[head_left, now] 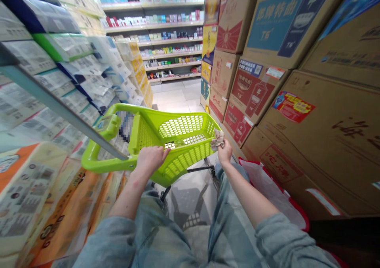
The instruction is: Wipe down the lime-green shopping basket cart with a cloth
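Observation:
A lime-green plastic shopping cart (178,163) with a perforated basket stands sideways in front of me. My left hand (151,159) is closed over the near rim of the basket, close to the cart's handle end. At the basket's right end, my right hand (225,151) pinches a crumpled, pale patterned rag (217,139) against the rim. Whether the rag is cloth or paper I cannot tell. The visible part of the basket holds no goods. A long grey bar (74,97) slants from the upper left down to the cart's handle.
Stacked packs of paper goods (59,86) line the left side, blurred. Cardboard cartons (255,90) rise high on the right, with a red-edged white bin (273,192) below them. Shelves of small boxed products (172,36) stand across the aisle's far end, beyond the tiled floor (181,95).

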### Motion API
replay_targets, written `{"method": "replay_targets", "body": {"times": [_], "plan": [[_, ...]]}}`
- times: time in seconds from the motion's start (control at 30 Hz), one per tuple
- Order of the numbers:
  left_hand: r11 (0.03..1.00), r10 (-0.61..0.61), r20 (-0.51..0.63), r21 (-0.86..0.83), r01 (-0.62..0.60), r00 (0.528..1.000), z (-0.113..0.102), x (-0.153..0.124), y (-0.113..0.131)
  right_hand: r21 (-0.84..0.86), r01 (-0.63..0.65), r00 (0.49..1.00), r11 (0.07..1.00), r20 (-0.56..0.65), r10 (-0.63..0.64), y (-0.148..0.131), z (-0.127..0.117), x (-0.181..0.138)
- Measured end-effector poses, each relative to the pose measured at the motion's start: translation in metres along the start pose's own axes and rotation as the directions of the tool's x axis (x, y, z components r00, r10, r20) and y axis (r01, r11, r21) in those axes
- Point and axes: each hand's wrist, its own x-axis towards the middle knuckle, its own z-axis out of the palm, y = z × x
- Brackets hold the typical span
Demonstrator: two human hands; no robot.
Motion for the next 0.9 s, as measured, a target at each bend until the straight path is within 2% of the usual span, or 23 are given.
{"method": "replay_targets", "body": {"times": [0.07, 0.13, 0.27, 0.4, 0.5, 0.73, 0.83, 0.9], "plan": [[1.000, -0.002, 0.023, 0.011, 0.002, 1.000, 0.001, -0.002, -0.007, 0.017, -0.015, 0.998, 1.000, -0.056, 0.016, 0.005, -0.001, 0.008], [0.999, 0.032, 0.005, 0.018, -0.032, 0.999, 0.001, -0.002, -0.008, -0.007, 0.014, 0.999, 1.000, -0.046, -0.014, 0.006, 0.003, 0.007], [0.998, 0.067, -0.018, 0.021, -0.067, 0.998, 0.001, -0.001, -0.004, -0.049, 0.113, 0.993, 0.992, 0.029, -0.111, -0.002, 0.020, -0.019], [0.998, 0.067, -0.034, 0.016, -0.067, 0.997, 0.001, -0.001, -0.002, 0.050, 0.248, 0.951, 0.968, 0.177, -0.253, -0.019, 0.031, -0.046], [0.998, 0.061, -0.042, 0.005, -0.060, 0.997, 0.001, -0.002, -0.002, 0.127, 0.287, 0.918, 0.950, 0.246, -0.310, -0.030, 0.030, -0.048], [0.999, 0.052, -0.063, -0.002, -0.052, 0.997, 0.001, -0.002, 0.001, 0.106, 0.258, 0.957, 0.960, 0.106, -0.269, -0.042, 0.030, -0.044], [0.999, 0.047, -0.084, -0.010, -0.048, 0.995, 0.003, -0.001, 0.002, 0.072, 0.297, 0.944, 0.952, 0.130, -0.304, -0.058, 0.038, -0.062], [0.999, 0.044, -0.093, -0.019, -0.046, 0.995, 0.005, 0.000, 0.002, 0.058, 0.354, 0.914, 0.934, 0.190, -0.358, -0.073, 0.044, -0.078]]}}
